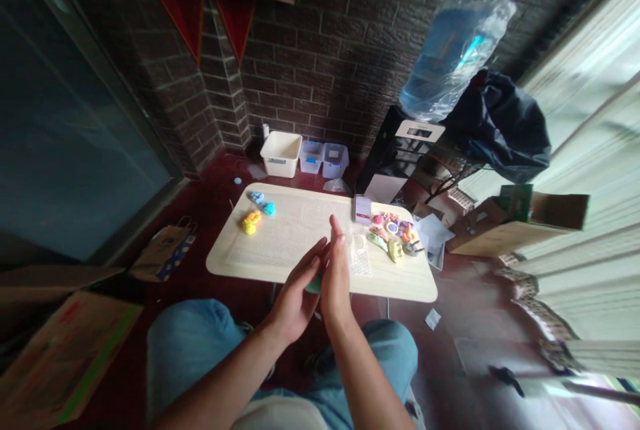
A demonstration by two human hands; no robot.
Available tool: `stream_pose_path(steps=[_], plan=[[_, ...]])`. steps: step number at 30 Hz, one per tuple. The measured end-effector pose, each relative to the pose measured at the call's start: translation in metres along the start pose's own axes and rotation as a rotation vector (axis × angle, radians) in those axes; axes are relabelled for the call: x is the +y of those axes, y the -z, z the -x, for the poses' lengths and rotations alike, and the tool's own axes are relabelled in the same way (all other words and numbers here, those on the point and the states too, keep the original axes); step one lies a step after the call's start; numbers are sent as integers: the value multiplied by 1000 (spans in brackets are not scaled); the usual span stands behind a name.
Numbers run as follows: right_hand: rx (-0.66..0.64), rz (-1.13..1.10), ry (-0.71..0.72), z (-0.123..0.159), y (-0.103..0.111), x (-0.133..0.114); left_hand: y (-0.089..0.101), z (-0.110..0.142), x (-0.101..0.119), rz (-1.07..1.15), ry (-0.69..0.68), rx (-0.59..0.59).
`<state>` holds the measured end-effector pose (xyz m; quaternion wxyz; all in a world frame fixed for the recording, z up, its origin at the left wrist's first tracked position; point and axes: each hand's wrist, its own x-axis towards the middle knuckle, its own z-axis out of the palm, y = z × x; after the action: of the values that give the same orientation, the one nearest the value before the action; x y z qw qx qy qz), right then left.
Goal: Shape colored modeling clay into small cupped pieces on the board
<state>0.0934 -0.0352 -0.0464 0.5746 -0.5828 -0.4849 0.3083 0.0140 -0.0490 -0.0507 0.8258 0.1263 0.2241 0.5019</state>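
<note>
My left hand [295, 300] and my right hand [336, 280] face each other palm to palm above the table's front edge. Both have their fingers stretched out and pointing away from me. Between the palms sits a dark green lump of modelling clay [314, 283], mostly hidden by the hands. On the pale table [280, 253], to the left, lie blue clay pieces [269, 209] and a yellow-orange clay piece [251, 221]. Clay pieces in several colours, among them a pale yellow one [395, 251], are grouped at the right.
A small box or card [363, 210] lies near the table's back right edge, and a clear textured sheet [360, 260] right of my hands. Plastic bins [281, 155] stand behind the table. A water dispenser [395, 157] is behind right; cardboard boxes [520, 223] are at the right.
</note>
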Motion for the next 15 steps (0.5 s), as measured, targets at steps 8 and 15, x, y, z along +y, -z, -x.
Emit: stream_pose_path(steps=[8, 15], plan=[[-119, -434, -75, 7, -8, 0, -10, -1, 18, 289, -45, 38], [-209, -101, 181, 25, -8, -5, 2, -15, 26, 242, 26, 45]])
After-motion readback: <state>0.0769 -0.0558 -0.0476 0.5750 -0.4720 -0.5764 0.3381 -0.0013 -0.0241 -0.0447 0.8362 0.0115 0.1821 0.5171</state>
